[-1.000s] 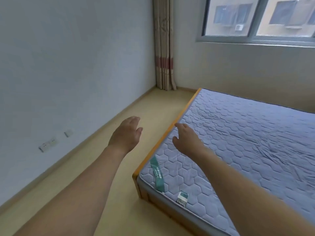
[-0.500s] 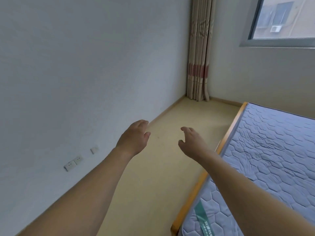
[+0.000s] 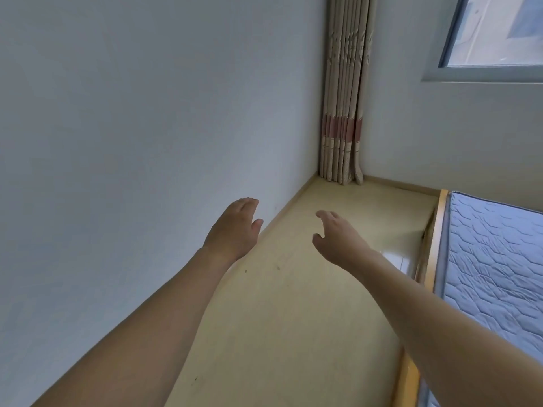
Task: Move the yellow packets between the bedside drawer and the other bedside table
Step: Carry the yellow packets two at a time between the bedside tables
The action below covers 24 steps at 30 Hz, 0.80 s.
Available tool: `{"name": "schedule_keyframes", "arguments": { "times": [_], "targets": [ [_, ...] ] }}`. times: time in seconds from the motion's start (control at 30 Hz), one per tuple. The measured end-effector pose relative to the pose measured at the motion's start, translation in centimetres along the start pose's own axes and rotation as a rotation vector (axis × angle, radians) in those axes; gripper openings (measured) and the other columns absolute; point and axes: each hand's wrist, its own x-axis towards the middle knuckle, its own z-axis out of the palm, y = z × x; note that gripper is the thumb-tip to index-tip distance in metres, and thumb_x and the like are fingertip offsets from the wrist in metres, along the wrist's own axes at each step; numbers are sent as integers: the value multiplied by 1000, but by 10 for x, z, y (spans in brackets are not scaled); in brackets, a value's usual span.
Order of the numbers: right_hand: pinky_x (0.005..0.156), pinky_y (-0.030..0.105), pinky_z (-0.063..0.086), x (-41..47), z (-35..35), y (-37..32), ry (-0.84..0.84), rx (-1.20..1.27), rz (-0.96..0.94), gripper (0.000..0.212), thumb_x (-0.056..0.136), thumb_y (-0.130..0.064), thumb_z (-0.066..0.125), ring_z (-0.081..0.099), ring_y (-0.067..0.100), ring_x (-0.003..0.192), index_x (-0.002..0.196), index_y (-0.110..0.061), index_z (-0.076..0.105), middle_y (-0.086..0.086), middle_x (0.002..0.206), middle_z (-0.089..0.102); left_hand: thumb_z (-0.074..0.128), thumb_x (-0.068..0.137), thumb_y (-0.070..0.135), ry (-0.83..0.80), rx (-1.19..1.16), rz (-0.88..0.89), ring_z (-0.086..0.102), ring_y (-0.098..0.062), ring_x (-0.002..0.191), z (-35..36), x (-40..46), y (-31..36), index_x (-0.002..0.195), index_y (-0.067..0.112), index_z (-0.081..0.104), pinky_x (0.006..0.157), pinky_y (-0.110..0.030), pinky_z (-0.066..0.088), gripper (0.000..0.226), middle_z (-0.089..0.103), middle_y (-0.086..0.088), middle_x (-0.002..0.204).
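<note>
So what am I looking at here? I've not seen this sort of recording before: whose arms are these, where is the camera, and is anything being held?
There is no machine: a person wears a wide-angle camera on the head, looking forward and down, so the two bare arms reaching into the picture are their own. The left hand and the right hand are both stretched out in the air, fingers relaxed, holding nothing. Below them is a pale floor running along a white wall to a curtain in the corner. At the right edge is a bed with a quilted mattress and a window above. No yellow packets, drawer or bedside table show in this picture.
</note>
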Motion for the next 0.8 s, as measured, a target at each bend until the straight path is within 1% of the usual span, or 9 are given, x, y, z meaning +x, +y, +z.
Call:
{"name": "schedule_keyframes", "arguments": {
  "times": [0.17, 0.23, 0.33, 0.5, 0.63, 0.8],
  "targets": [
    [104, 33, 37, 113, 5, -15, 43, 33, 87, 56, 94, -19, 49, 42, 23, 131, 147, -11, 34, 6, 147, 41, 42, 103, 29, 22, -4, 128, 24, -16, 146, -9, 134, -46, 151, 11, 33, 116, -27, 20, 51, 33, -3, 157],
    [103, 33, 37, 155, -2, -12, 77, 34, 126, 55, 94, -20, 49, 44, 23, 129, 147, -12, 35, 6, 145, 43, 43, 103, 28, 28, -22, 182, 25, -17, 146, -9, 191, -52, 150, 11, 34, 116, -27, 21, 51, 34, -4, 156],
    [106, 32, 36, 209, -13, 4, 117, 21, 189, 56, 94, -20, 49, 41, 24, 133, 147, -12, 35, 7, 147, 41, 43, 103, 27, 15, -80, 251, 27, -18, 145, 6, 265, -47, 149, 9, 35, 115, -28, 23, 50, 36, -5, 155],
    [103, 31, 36, 300, -30, 61, 164, -1, 306, 57, 93, -21, 49, 43, 23, 131, 148, -13, 34, 5, 150, 38, 44, 102, 28, -61, -169, 345, 28, -19, 144, 63, 382, -23, 149, 9, 36, 115, -30, 23, 51, 36, -7, 155],
    [107, 35, 34, 392, -43, 120, 171, -23, 360, 56, 94, -19, 49, 37, 25, 137, 147, -12, 35, 7, 149, 39, 46, 102, 28, -86, -183, 412, 28, -20, 144, 116, 489, -4, 149, 8, 36, 115, -30, 22, 52, 36, -8, 155],
    [105, 33, 35, 505, -91, 184, 236, -4, 391, 51, 94, -18, 50, 40, 25, 133, 142, -9, 39, 8, 146, 42, 47, 101, 28, -117, -193, 443, 28, -22, 144, 153, 636, 36, 148, 6, 36, 116, -32, 22, 53, 36, -10, 155]
  ]
}}
